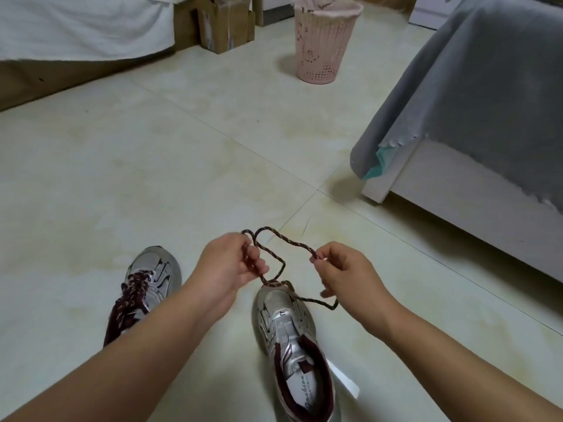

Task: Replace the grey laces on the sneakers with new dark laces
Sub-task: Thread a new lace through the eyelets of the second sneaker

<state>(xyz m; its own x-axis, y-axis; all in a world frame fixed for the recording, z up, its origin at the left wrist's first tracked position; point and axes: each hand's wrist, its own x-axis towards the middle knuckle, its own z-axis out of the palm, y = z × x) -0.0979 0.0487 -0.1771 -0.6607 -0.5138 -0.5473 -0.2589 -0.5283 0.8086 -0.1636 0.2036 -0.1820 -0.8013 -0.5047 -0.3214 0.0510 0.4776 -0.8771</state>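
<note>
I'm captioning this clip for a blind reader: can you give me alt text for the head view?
Both hands, left hand and right hand, hold a dark lace above an unlaced silver sneaker on a tiled floor. A second sneaker, already dark-laced, lies to its left.

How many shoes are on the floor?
2. One shoe lies between the person's arms, its dark lace held by the left hand and right hand. The other shoe, already laced, sits partly behind the left arm.

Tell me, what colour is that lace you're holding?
Dark maroon lace with pale flecks, head view.
</note>
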